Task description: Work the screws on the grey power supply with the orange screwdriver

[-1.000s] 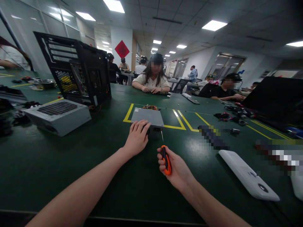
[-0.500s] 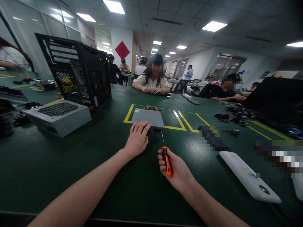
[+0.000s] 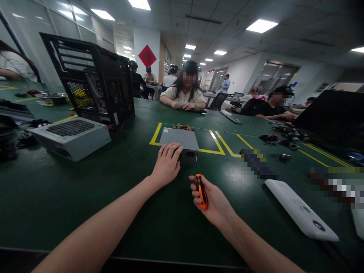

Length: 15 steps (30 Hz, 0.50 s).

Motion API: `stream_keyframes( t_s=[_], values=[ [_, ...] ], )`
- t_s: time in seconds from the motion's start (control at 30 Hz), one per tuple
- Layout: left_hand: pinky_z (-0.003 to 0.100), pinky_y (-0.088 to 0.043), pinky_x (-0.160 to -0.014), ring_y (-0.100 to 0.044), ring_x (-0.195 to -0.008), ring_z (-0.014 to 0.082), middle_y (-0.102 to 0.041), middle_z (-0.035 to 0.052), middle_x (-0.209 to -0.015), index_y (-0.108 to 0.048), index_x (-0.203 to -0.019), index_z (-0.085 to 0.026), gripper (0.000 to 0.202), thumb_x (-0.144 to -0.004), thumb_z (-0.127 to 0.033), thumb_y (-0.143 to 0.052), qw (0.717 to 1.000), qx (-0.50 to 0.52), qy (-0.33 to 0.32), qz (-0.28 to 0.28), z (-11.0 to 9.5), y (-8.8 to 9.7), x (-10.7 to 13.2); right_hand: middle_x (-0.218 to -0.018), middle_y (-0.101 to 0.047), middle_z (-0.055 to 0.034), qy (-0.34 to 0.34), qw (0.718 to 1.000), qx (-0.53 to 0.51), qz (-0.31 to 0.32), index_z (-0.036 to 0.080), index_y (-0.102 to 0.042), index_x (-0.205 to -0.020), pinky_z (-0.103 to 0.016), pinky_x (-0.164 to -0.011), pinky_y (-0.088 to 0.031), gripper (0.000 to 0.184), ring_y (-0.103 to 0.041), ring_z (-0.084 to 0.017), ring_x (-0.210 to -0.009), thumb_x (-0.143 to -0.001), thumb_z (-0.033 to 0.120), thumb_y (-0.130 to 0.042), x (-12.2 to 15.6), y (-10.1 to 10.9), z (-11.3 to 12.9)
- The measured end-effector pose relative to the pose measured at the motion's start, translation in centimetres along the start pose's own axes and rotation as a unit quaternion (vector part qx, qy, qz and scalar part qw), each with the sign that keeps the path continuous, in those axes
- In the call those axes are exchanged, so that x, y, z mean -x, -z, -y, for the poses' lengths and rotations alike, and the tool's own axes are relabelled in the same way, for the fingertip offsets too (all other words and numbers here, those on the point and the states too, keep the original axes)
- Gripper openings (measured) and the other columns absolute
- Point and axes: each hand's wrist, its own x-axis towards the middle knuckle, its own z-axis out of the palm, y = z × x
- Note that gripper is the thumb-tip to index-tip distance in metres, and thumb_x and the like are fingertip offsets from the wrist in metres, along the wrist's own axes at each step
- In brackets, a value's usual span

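Observation:
A flat grey power supply unit (image 3: 179, 138) lies on the green table in front of me, bundled coloured cables (image 3: 182, 127) at its far side. My left hand (image 3: 168, 163) grips its near left edge, fingers over the top and the thumb side against the front face. In my right hand (image 3: 212, 199) is a screwdriver (image 3: 202, 192) with an orange and black handle, fingers curled round it. Its thin shaft points up to the unit's near right corner, just beside the power socket (image 3: 190, 154). Whether the tip sits in a screw is too small to tell.
A larger grey power supply (image 3: 72, 137) and a black computer case (image 3: 99, 81) stand at the left. Yellow tape (image 3: 212, 151) marks the table. To the right lie a white oblong device (image 3: 301, 210), cables (image 3: 273, 139) and a dark panel (image 3: 332, 113). A person (image 3: 184, 94) sits opposite.
The view has shifted slightly. My right fingers have moved a little on the screwdriver handle, the index finger now straighter. My left hand keeps its place on the power supply unit.

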Motion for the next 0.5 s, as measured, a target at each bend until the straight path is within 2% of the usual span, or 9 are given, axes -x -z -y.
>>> stream_keyframes(
  t_s=[0.13,0.2,0.37,0.43,0.5],
  values=[
    [0.042,-0.02,-0.106,-0.032,-0.123,0.0223,-0.042,0.0085,-0.128,-0.039,-0.123,-0.019,0.047,-0.077,-0.015,-0.046,1.0,0.003,0.001,0.0,0.13,-0.13,0.04,-0.062,-0.049,0.0,0.019,1.0,-0.017,-0.015,0.013,-0.053,-0.076,-0.011,-0.031,-0.025,0.016,-0.038,-0.003,-0.042,-0.081,0.028,-0.05,-0.14,0.0,-0.22],
    [0.042,-0.019,-0.107,-0.031,-0.123,0.0219,-0.042,0.008,-0.128,-0.039,-0.123,-0.018,0.047,-0.077,-0.015,-0.046,1.0,0.003,0.001,0.002,0.17,-0.14,0.07,-0.062,-0.049,0.0003,0.031,0.999,-0.029,-0.017,0.013,-0.051,-0.071,-0.01,-0.031,-0.025,0.015,-0.037,-0.002,-0.041,-0.08,0.025,-0.051,-0.16,-0.02,-0.3],
    [0.041,-0.018,-0.107,-0.031,-0.123,0.0219,-0.041,0.0083,-0.128,-0.038,-0.123,-0.017,0.047,-0.077,-0.015,-0.046,1.0,-0.003,-0.001,0.006,0.2,-0.22,0.11,-0.061,-0.048,-0.0006,0.013,1.0,-0.02,0.0,0.012,-0.056,-0.08,-0.013,-0.036,-0.034,0.025,-0.041,-0.004,-0.043,-0.086,0.031,-0.04,-0.06,0.02,-0.28],
    [0.041,-0.018,-0.107,-0.031,-0.123,0.022,-0.041,0.0082,-0.128,-0.038,-0.123,-0.017,0.047,-0.077,-0.015,-0.046,1.0,-0.004,-0.001,0.005,0.21,-0.31,0.11,-0.061,-0.048,-0.0007,0.003,1.0,-0.012,0.0,0.012,-0.057,-0.085,-0.013,-0.035,-0.033,0.027,-0.04,-0.004,-0.043,-0.086,0.032,-0.039,-0.03,0.01,-0.27],
    [0.042,-0.018,-0.106,-0.031,-0.123,0.022,-0.041,0.0081,-0.128,-0.038,-0.123,-0.018,0.047,-0.077,-0.015,-0.046,1.0,-0.004,-0.001,0.005,0.23,-0.39,0.1,-0.062,-0.048,-0.0008,0.005,1.0,-0.02,-0.006,0.012,-0.056,-0.082,-0.012,-0.033,-0.029,0.023,-0.039,-0.004,-0.042,-0.084,0.031,-0.044,-0.03,-0.06,-0.29]
  ],
)
